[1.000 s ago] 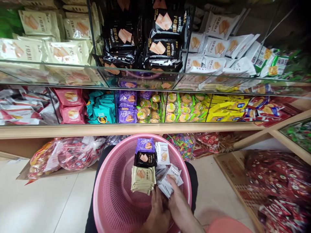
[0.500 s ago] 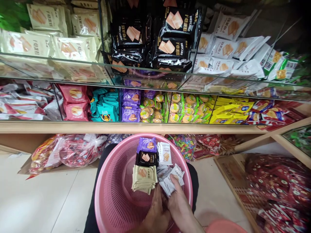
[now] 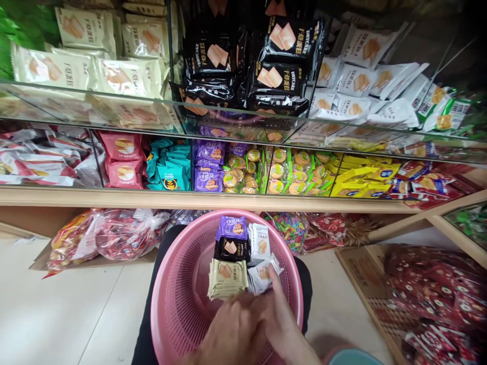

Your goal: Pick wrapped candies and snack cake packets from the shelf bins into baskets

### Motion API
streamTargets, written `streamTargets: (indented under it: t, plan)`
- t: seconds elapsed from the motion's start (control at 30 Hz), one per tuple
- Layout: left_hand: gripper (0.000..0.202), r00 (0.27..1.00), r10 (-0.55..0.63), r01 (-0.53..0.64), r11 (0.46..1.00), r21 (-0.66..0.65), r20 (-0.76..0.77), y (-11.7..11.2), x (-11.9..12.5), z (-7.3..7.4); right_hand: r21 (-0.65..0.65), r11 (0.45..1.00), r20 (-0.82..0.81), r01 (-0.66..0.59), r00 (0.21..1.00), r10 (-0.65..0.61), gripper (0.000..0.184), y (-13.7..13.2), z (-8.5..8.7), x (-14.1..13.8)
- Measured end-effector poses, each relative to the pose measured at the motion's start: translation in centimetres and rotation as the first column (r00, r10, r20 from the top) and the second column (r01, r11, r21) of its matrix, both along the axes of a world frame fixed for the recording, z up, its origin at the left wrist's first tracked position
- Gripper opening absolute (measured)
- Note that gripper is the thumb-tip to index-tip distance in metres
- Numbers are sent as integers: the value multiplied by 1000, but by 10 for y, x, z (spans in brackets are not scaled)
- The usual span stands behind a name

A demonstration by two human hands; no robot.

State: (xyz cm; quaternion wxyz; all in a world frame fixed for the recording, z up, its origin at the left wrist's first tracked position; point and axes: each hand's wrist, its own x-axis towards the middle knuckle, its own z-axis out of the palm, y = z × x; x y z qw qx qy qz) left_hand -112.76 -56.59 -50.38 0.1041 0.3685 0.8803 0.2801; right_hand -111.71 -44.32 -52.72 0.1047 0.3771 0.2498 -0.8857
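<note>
A pink mesh basket stands between my dark-clothed knees. Inside it, several snack packets are stacked: a purple packet at the top, a black dry-cake packet below it, then cream packets. Beside the black one are white packets. My right hand is closed on the lower white dry-cake packets, its thumb lying along them. Blurred by motion, my left hand is against the right hand, just below the cream packets; its fingers cannot be made out.
Glass-fronted shelves hold cream packets, black packets and white packets, with other snacks along the lower row. Bagged goods lie underneath. At right is a box of red packets; a teal rounded object shows at the bottom.
My left hand has come up and across beside the right hand. The white packets under my right thumb now sit more level and closer together. The view has shifted slightly.
</note>
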Motion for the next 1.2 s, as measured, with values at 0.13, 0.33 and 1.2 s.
streamTargets:
  t: [0.13, 0.33, 1.2]
  plan:
    - [20, 940, -87, 55, 993, -105, -329, 25, -26, 13, -108, 994, -98, 16, 995, -27, 55, 12, 1, 5]
    - [18, 786, -265, 170, 961, -217, -559, 32, -37, -22, -165, 983, -32, -80, 997, 75, 63, 29, -1, 11]
    - [25, 772, -140, 35, 983, -179, -620, 30, -37, -39, -74, 979, 16, -190, 981, 192, 51, 55, 12, 3]
